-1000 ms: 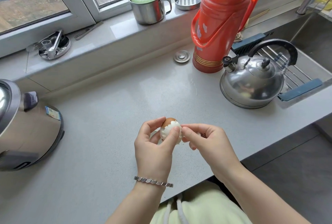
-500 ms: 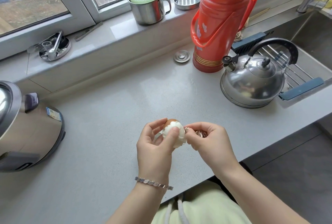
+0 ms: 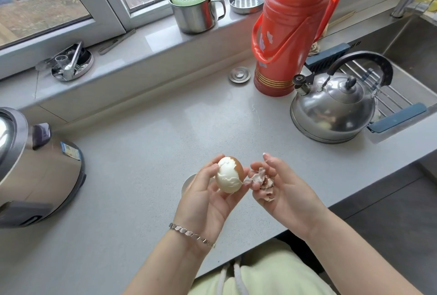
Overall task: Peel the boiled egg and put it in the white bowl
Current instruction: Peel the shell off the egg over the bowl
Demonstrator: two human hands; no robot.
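Grey counter (image 3: 142, 153): L hand (image 3: 205, 200) cups egg (image 3: 229, 175) upright-ish, brown shell (image 3: 237, 167) only top-right, facing R hand (image 3: 283, 190), which pinches shell bits (image 3: 262, 182) just beside; white bowl (image 3: 188, 182) behind L hand

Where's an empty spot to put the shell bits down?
The widest bare patch of counter lies between the rice cooker and the kettle, beyond the egg. Another runs along the near edge by the cooker. The thermos, kettle and sink rack crowd the right end.
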